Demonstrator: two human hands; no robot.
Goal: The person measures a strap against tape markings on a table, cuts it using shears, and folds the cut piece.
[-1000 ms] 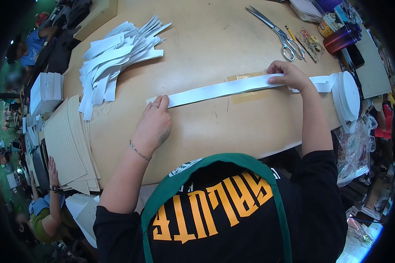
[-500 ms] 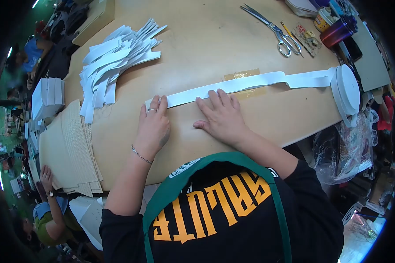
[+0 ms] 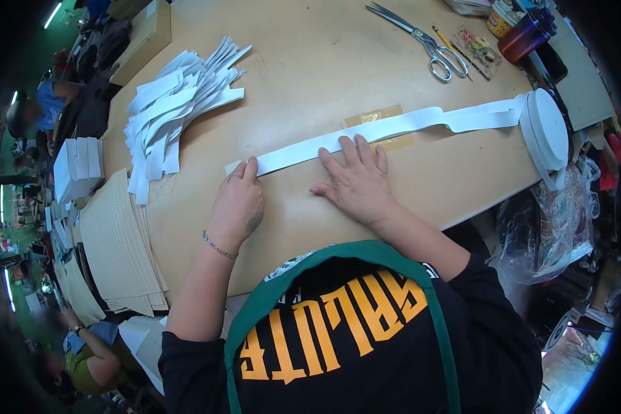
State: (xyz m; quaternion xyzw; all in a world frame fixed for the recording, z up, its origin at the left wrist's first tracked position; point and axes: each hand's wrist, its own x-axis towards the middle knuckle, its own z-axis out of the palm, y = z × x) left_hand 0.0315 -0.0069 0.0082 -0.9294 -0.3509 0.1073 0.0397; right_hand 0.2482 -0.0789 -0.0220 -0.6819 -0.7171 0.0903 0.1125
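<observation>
A wide white strip (image 3: 293, 153) runs slantwise over the table from a white roll (image 3: 550, 127) at the right edge. At the strip's left end is my left hand (image 3: 239, 205), its fingers bent and closed on the strip; the thumb is hidden. A little of the strip's end shows past those fingers. My right hand (image 3: 359, 181) lies flat, fingers spread, with the fingertips on the strip's near edge and the thumb out to the left. Brown tape (image 3: 393, 143) is stuck on the table under the strip.
Cut white strips lie in a pile (image 3: 179, 103) at the upper left. Below it are stacked beige sheets (image 3: 121, 241) and a white block (image 3: 79, 169). Scissors (image 3: 431, 48), a pencil (image 3: 445, 41) and a dark tumbler (image 3: 528, 34) sit at the upper right. A co-worker (image 3: 93, 352) is at lower left.
My left fingers have curled in at the strip's end, where they lay straighter before. My right hand stays flat on the strip. The co-worker's hand has left the beige sheets. The view has shifted slightly.
</observation>
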